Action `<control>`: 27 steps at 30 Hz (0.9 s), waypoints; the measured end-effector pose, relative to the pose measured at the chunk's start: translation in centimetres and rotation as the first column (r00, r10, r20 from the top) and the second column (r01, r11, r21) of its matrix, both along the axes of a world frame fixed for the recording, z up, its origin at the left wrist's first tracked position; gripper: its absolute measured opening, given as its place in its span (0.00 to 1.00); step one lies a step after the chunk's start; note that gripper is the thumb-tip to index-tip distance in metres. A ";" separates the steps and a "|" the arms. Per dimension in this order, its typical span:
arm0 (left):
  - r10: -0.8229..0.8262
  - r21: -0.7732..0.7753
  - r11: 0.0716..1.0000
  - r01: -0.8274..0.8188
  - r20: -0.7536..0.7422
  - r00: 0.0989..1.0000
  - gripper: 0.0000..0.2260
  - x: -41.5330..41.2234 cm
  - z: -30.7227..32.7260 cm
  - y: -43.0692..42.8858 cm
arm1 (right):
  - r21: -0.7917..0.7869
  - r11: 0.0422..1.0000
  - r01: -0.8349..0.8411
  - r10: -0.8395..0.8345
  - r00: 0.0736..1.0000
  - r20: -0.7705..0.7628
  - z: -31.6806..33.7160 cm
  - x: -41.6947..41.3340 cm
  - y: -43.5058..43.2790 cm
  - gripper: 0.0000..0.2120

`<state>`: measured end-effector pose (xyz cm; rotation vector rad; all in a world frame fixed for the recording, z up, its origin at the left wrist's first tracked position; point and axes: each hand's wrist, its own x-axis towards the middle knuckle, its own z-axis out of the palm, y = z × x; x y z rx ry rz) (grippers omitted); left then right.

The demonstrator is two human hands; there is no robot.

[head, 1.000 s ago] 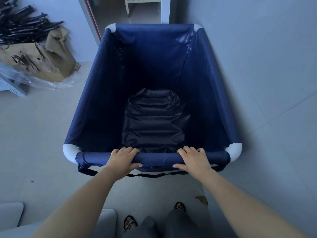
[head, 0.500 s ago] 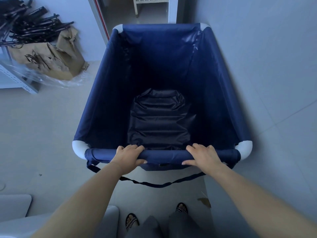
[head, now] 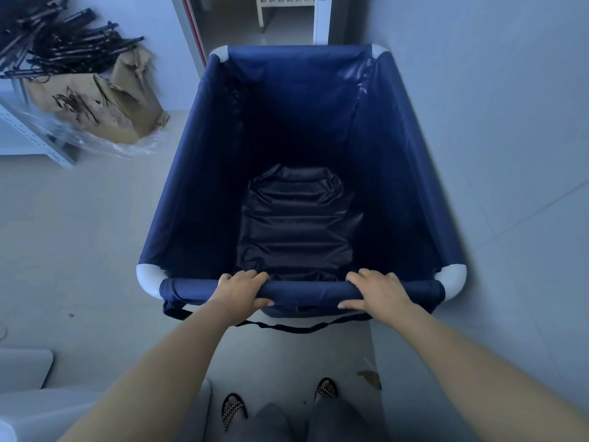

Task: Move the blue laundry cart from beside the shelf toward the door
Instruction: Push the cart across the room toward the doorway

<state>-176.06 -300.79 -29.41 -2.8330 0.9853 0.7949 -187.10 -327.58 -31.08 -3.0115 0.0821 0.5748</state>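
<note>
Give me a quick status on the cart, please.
Left hand and right hand both grip the near rail. Blue laundry cart faces the doorway, wall close on its right. Path ahead open.

The blue laundry cart (head: 204, 173) hides its own wheels below both hands. Far ahead of the right hand (head: 379, 290), the doorway (head: 255, 23) is cut off by the top edge.

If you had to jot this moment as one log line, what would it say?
both hands on near rail | left hand gripping | right hand gripping | blue laundry cart facing doorway | wall close on right
</note>
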 end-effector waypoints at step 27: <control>-0.055 -0.094 0.993 0.070 0.162 0.985 0.16 1.1 -1.5 1.7 | -0.078 0.976 0.201 -0.163 0.925 0.344 -0.7 0.2 3.1 0.23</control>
